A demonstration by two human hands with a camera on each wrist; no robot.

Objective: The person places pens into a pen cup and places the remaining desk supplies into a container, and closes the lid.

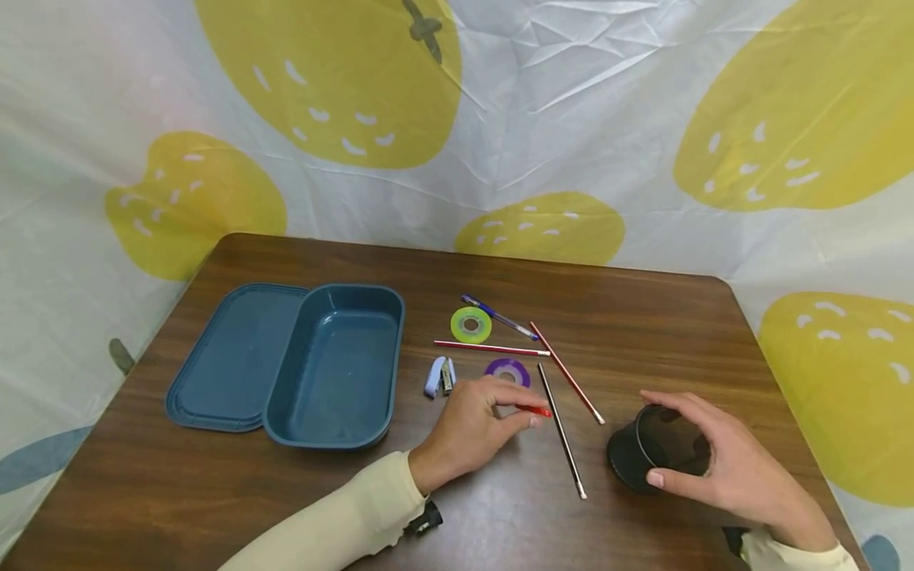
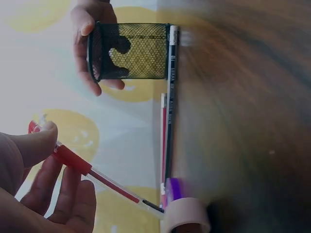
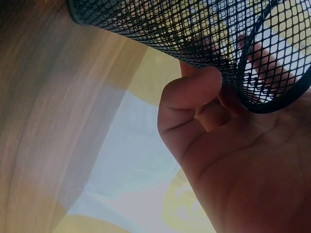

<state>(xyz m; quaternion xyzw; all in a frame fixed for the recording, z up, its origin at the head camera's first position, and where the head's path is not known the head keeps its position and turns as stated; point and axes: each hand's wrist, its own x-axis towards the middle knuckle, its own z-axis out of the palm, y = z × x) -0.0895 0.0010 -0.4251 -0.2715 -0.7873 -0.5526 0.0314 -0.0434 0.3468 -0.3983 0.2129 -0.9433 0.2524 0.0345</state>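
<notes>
My left hand (image 1: 467, 424) pinches a red pen (image 2: 73, 159) between thumb and fingers, its clear barrel slanting down toward the table in the left wrist view. Just right of that hand lies a black pencil (image 1: 562, 432) with a white eraser end. At the right, my right hand (image 1: 750, 468) holds a black mesh pen cup (image 1: 627, 460) near its rim, thumb on the near side and fingers on the far side. The cup stands on the table, and its mesh wall (image 3: 160, 29) shows up close in the right wrist view.
Beyond the left hand lie a purple tape roll (image 1: 524, 373), a lime-green tape roll (image 1: 459, 325), a blue pen (image 1: 500, 317), two red pencils (image 1: 485, 346) and a lilac stapler (image 1: 432, 379). At left, a blue container (image 1: 332, 373) stands beside its lid (image 1: 228, 365). A patterned cloth (image 1: 535, 119) hangs behind.
</notes>
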